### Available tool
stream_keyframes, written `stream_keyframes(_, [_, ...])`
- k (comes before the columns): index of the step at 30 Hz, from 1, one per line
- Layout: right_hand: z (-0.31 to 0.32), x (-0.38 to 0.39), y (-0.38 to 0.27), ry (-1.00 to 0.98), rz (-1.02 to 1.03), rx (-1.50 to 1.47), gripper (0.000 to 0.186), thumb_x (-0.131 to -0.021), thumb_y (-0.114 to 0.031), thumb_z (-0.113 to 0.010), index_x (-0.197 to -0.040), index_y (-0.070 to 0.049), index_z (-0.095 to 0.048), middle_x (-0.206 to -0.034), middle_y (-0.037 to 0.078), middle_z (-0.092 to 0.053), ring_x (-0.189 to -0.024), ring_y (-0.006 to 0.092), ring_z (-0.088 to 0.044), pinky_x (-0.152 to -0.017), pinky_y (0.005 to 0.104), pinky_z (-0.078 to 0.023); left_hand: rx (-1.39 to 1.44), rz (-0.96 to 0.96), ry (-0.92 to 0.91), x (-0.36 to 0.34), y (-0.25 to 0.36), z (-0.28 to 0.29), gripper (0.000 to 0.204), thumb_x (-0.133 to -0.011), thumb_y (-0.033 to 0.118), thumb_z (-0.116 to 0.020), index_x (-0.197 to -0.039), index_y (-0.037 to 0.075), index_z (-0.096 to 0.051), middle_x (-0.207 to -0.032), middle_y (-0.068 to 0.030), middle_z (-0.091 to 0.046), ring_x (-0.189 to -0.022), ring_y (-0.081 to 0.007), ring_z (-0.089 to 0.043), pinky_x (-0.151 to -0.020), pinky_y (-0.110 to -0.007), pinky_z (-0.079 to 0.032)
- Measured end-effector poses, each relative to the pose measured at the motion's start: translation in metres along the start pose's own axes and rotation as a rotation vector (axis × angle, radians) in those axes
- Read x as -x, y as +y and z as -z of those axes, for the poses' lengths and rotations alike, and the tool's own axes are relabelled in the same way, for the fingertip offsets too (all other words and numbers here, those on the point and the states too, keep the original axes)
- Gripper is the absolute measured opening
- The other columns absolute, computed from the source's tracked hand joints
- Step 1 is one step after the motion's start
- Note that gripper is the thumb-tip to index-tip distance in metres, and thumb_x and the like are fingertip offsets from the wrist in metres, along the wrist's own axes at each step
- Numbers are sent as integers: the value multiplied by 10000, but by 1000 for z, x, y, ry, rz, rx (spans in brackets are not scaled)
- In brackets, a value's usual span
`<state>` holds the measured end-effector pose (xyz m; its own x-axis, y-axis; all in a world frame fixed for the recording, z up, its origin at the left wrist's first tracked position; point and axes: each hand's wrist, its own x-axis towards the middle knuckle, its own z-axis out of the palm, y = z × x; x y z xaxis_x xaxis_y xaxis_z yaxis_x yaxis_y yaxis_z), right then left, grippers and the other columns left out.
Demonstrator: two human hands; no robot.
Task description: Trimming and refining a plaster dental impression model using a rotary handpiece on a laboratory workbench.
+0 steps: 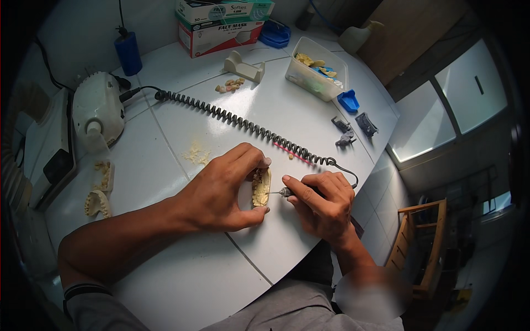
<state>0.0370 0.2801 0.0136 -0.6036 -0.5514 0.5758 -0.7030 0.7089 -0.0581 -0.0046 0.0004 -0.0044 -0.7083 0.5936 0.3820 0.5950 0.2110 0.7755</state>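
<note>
My left hand (229,187) is closed on a pale yellow dental cast (260,185), gripping it between thumb below and fingers above, above the tabletop. My right hand (323,204) is closed round a slim rotary handpiece (285,192), whose thin bur reaches the cast's surface; I cannot tell if it touches. A coiled black cord (237,121) runs from a white control unit (99,110) toward the handpiece. Yellowish shavings (196,153) lie left of my left hand, and a pink rod (292,153) lies by the cord.
On the white tiled table (165,265) are more casts (96,204), small pieces (229,85), a white stand (243,69), a plastic tub (314,80), grey parts (366,125), a blue tray (348,101) and boxes (220,38). A wooden chair (403,243) stands beyond the right edge.
</note>
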Motion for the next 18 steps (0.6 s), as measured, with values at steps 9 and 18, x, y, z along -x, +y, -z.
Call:
stream_keyframes(9, [-2,1,2,11,-22,16,378,-914,-285,-915,-1275,-176,-881,-893,0,-710,-727,161,-628,-681,348,-437,-10,-2,-13,-1,3,2,666,-772,191,-905,-1318,-66,-624,-1268,-232,-663,-1144,-378,-759,-1055,-444,-653])
stream_keyframes(18, [-2,1,1,1,-19,3,377,-915,-281,-909,-1273,-167,-882,-897,0,-715,-722,163,-624,-675,348,-431,-11,1,-11,0,2,2,663,-773,179,-908,-1316,-69,-619,-1267,-229,-662,-1145,-373,-759,-1062,-442,-653])
